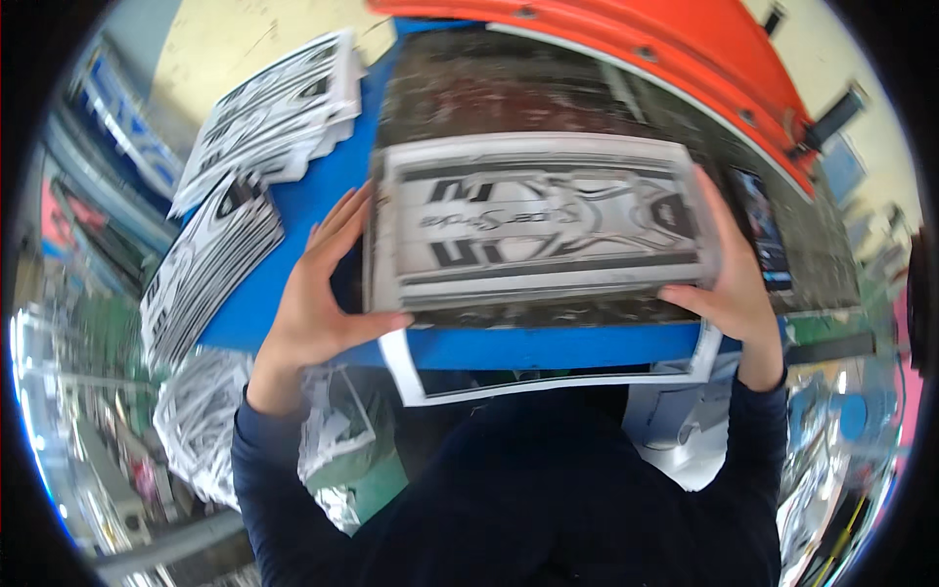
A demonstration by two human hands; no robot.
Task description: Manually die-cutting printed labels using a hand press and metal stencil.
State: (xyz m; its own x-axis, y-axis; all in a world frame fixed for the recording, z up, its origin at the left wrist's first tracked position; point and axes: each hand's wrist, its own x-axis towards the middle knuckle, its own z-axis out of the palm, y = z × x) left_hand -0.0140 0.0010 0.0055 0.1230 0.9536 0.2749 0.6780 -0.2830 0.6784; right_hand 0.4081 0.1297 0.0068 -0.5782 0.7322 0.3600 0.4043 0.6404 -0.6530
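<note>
A rectangular stack of printed sheets with black, white and grey graphics lies in front of me, slightly blurred. My left hand grips its left end, thumb along the near edge and fingers spread up the side. At the opposite end my right hand clasps it likewise, thumb on the near corner. A thin white cut-out border hangs below the stack over the table's near edge, its middle open. How it joins the sheets is hidden. Beneath the stack is a dark, worn board.
Two piles of similar printed sheets, a far pile and a nearer pile, lie left on the blue tabletop. A phone lies right of my right hand. An orange machine part spans the back. White paper scraps heap below left.
</note>
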